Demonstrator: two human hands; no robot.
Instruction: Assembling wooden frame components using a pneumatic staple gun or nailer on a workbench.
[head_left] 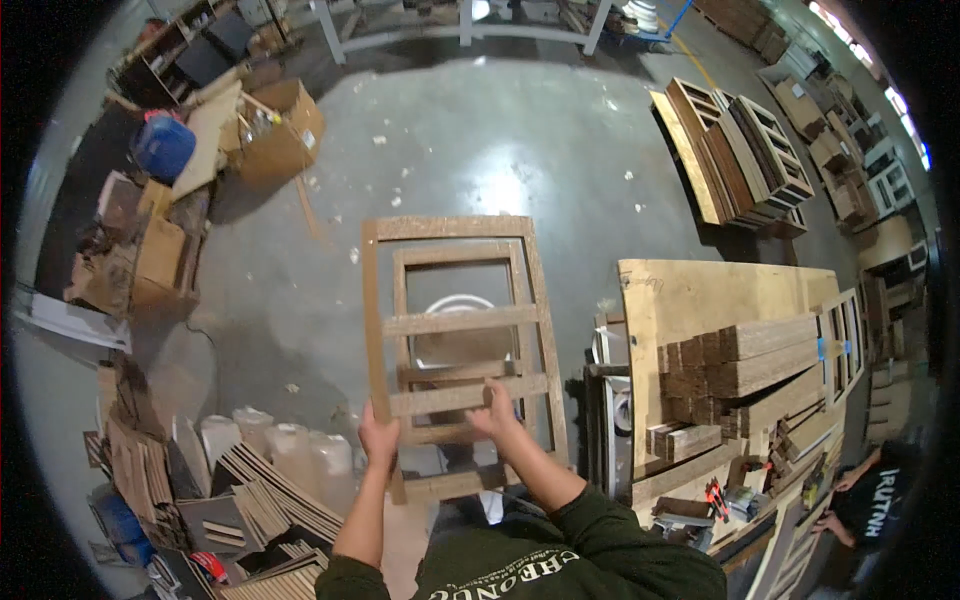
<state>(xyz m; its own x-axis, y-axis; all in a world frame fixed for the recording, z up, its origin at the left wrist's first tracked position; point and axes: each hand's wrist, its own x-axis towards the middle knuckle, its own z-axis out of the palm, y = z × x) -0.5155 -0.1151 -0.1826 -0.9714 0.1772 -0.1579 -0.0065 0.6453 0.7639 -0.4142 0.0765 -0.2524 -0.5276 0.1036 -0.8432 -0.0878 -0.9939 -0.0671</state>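
Observation:
A brown wood-grain frame [460, 318] with several crossbars stands upright, tilted, in front of me. My left hand [378, 436] is closed around the lower part of its left side rail. At the second-lowest crossbar, right of the middle, my right hand [492, 410] is closed with the thumb up; the frame partly hides its fingers. Through the openings I see a second, smaller brown frame [402, 300] behind the first. Beyond that shows a round white rim [460, 300], whose kind I cannot make out.
At right, a pallet-like bench [730, 280] bears stacked wood-grain strips [765, 350] and red-handled tools [716, 500]. Another person's hands [835, 525] work there. Finished frames [745, 150] stand far right. Cardboard boxes [280, 140] and a blue barrel [163, 146] are far left; wood strips [265, 490] lie near left.

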